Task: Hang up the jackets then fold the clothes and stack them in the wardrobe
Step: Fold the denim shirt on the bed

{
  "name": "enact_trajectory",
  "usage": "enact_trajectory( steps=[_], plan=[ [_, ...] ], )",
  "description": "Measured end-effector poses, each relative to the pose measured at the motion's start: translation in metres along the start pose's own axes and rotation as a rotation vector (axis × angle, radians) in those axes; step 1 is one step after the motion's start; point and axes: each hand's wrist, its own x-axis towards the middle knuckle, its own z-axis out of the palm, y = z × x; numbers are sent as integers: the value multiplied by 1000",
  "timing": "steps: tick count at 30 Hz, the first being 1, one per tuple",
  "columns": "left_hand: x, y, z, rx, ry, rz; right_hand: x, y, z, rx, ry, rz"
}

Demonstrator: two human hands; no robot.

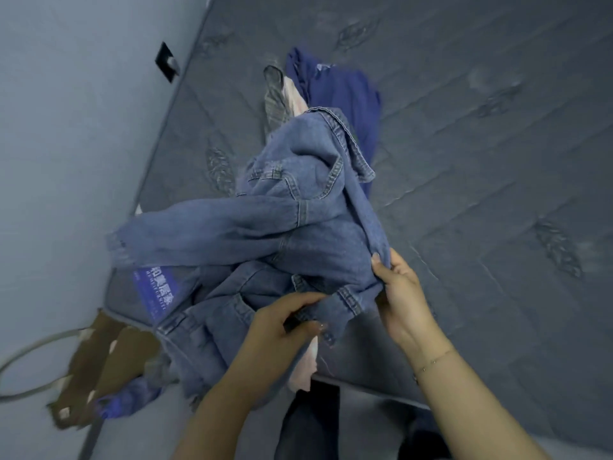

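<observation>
A crumpled blue denim jacket (292,227) lies bunched on the grey mattress (481,144), one sleeve stretched out to the left. My left hand (285,323) grips the jacket's lower edge near the front of the bed. My right hand (401,293) pinches the denim fabric at its right side. Behind the jacket lies a dark blue garment (341,91), with a pink garment (293,97) and a grey striped garment (275,97) beside it. Another bit of pink cloth (306,366) hangs under my left hand.
A grey wall (66,144) runs along the mattress's left side, with a black socket (167,62) on it. A brown cardboard box (99,360) with a grey cable (36,346) and a purple cloth (129,400) stands on the floor at the lower left.
</observation>
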Motion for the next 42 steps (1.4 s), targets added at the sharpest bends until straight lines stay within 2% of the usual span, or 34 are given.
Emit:
enact_trajectory(
  steps=[7,15,17,19,21,22,24,26,29,30,32,34,37,40,42],
  plan=[
    [11,11,142,39,-68,-48,-20,-30,-146,-59,107,4],
    [18,18,340,68,-313,-96,-30,-76,-344,-165,275,66],
    [40,20,363,157,-236,2,-29,-77,-384,-261,310,86],
    [75,19,366,350,-27,118,-25,-71,-407,-316,337,120],
    [114,12,353,614,154,115,-16,-60,-418,-370,350,137],
    [130,6,343,739,177,47,-9,-56,-418,-415,365,134],
    [152,-9,324,939,81,-150,4,-55,-411,-568,435,88],
    [161,-22,310,1004,-63,-202,15,-61,-394,-691,488,-34],
    [154,-26,304,805,-191,-85,29,-82,-359,-796,493,-257],
    [147,-25,304,751,-205,-61,38,-88,-347,-884,462,-281],
    [129,-22,304,673,-211,-17,56,-95,-325,-963,348,-221],
    [107,-16,306,585,-230,-25,74,-96,-311,-882,251,-95],
    [78,-10,314,440,-333,-74,86,-90,-303,-939,234,-53],
    [61,-4,324,278,-499,-145,69,-85,-312,-765,270,-151],
    [61,1,327,218,-715,-268,41,-85,-330,-528,290,-151]
  ],
)
